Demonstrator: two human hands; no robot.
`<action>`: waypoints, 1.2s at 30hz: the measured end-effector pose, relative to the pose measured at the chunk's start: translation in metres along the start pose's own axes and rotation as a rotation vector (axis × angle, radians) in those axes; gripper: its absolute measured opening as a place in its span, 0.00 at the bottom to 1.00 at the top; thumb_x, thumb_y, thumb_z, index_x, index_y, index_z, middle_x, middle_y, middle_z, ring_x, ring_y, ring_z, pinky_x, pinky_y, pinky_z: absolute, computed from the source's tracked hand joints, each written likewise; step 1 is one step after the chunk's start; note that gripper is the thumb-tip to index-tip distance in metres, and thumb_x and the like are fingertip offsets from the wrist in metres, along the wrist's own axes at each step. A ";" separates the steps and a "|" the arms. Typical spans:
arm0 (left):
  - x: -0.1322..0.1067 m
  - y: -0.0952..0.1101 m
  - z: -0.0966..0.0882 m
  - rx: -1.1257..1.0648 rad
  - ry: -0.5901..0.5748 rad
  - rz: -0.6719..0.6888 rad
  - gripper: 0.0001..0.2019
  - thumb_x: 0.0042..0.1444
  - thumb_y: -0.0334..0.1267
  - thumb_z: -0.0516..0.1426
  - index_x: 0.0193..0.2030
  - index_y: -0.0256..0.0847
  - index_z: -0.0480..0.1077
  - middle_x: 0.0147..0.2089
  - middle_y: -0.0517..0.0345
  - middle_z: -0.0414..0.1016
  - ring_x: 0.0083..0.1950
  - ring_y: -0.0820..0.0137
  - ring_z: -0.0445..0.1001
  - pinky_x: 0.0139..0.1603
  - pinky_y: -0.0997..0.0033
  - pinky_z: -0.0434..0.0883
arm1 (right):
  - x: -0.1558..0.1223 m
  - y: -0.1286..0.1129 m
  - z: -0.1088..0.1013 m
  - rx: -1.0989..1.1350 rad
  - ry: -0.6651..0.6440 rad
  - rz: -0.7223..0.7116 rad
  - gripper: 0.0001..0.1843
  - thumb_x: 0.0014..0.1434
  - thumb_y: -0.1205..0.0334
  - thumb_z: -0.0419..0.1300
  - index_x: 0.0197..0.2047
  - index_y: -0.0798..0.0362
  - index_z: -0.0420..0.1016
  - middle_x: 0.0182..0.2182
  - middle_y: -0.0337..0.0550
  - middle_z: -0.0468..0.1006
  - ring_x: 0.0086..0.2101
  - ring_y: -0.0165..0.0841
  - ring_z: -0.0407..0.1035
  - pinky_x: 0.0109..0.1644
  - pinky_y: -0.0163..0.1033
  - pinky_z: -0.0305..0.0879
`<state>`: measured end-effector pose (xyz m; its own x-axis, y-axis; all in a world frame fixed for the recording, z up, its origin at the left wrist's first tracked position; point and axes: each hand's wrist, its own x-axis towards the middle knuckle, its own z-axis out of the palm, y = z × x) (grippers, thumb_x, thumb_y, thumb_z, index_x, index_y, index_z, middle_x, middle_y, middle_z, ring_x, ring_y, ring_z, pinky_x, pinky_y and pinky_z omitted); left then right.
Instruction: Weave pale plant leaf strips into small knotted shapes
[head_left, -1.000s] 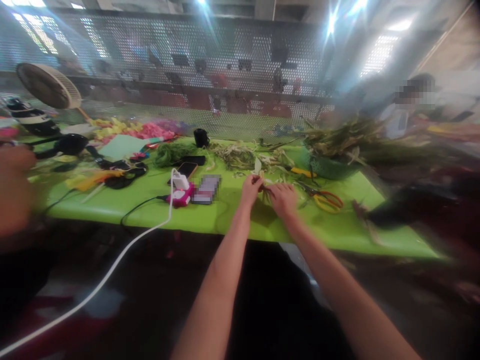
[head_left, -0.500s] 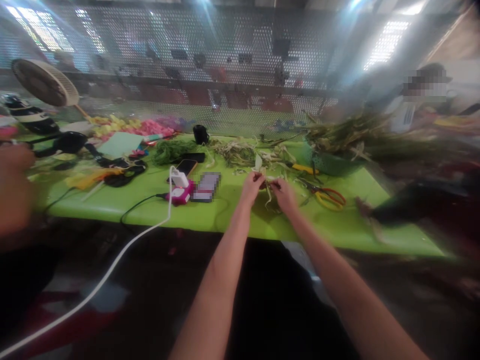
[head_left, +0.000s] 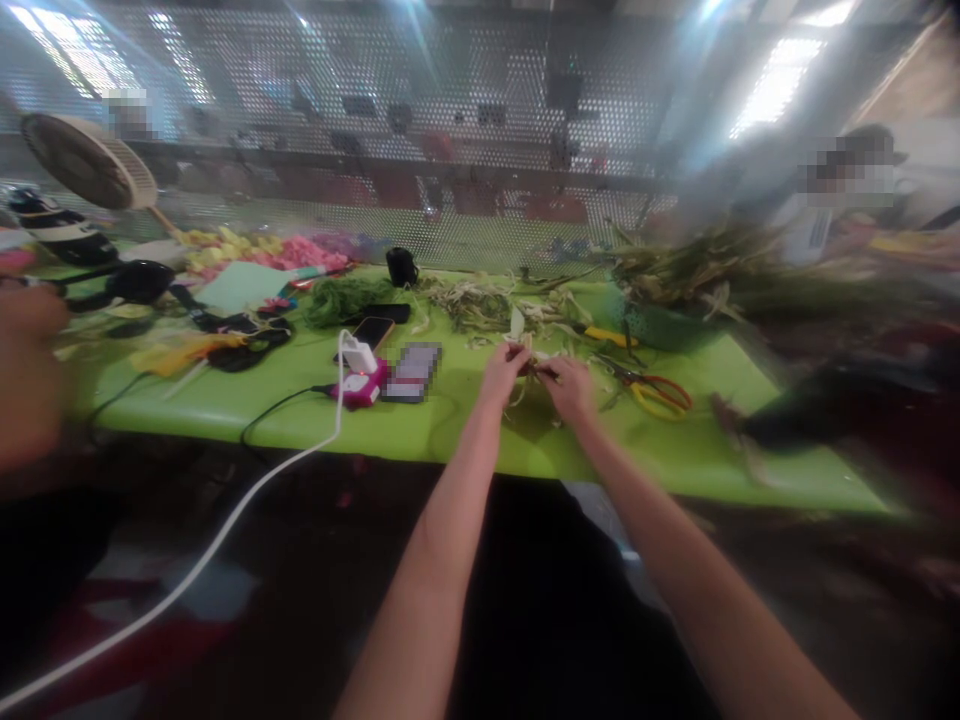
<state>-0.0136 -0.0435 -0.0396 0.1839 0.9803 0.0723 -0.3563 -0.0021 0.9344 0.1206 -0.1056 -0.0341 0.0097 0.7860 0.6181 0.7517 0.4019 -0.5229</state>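
My left hand (head_left: 507, 370) is closed in a pinch on a pale green dried leaf strip (head_left: 517, 321), whose tip stands up above the fingers. Close beside it, my right hand (head_left: 566, 384) pinches the same small bunch of strips from the other side. Thin curling ends hang below the hands over the green table (head_left: 405, 425). The fingertips nearly meet, so the middle of the bunch is hidden. Behind the hands lies a loose heap of dried strips (head_left: 476, 303). To the right are scissors with red and yellow handles (head_left: 658, 396) and a yellow-handled tool (head_left: 609, 337).
A pink power socket (head_left: 360, 388) with a white cable stands left of my hands, beside phones (head_left: 412, 373). A green basket of dried stalks (head_left: 660, 328) is at the back right. People sit at both sides; one's hand (head_left: 30, 315) shows at left.
My right hand has shifted slightly left, closer to my left hand. The hanging strip ends have changed position below the fingers. The left hand stays almost still.
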 end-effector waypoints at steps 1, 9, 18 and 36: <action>0.000 0.000 0.000 -0.025 -0.011 -0.002 0.11 0.49 0.38 0.65 0.36 0.37 0.69 0.33 0.57 0.74 0.33 0.72 0.73 0.41 0.67 0.71 | 0.001 0.002 0.002 0.057 -0.006 0.015 0.07 0.59 0.61 0.59 0.36 0.48 0.81 0.35 0.43 0.80 0.38 0.39 0.71 0.46 0.44 0.62; 0.000 0.001 -0.001 -0.066 0.000 -0.013 0.12 0.48 0.39 0.65 0.36 0.37 0.69 0.31 0.59 0.74 0.31 0.75 0.71 0.37 0.72 0.69 | 0.000 0.008 0.007 0.173 -0.006 0.050 0.07 0.57 0.60 0.60 0.36 0.51 0.78 0.33 0.43 0.79 0.34 0.38 0.71 0.41 0.42 0.66; -0.002 0.004 -0.002 0.048 0.001 0.022 0.11 0.50 0.41 0.64 0.36 0.38 0.71 0.33 0.57 0.75 0.32 0.74 0.72 0.35 0.72 0.68 | 0.002 0.006 0.003 0.094 0.004 0.025 0.07 0.57 0.60 0.60 0.33 0.50 0.79 0.31 0.43 0.78 0.34 0.38 0.70 0.39 0.42 0.64; -0.006 0.007 0.000 0.004 0.001 -0.022 0.11 0.54 0.43 0.62 0.38 0.40 0.68 0.35 0.58 0.75 0.30 0.76 0.71 0.33 0.75 0.67 | 0.002 0.007 0.004 0.047 -0.008 0.111 0.14 0.62 0.54 0.55 0.31 0.51 0.76 0.30 0.42 0.77 0.32 0.37 0.68 0.35 0.40 0.59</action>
<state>-0.0174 -0.0490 -0.0335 0.1906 0.9803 0.0517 -0.3487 0.0184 0.9370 0.1231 -0.0991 -0.0386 0.0854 0.8305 0.5505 0.7145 0.3340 -0.6147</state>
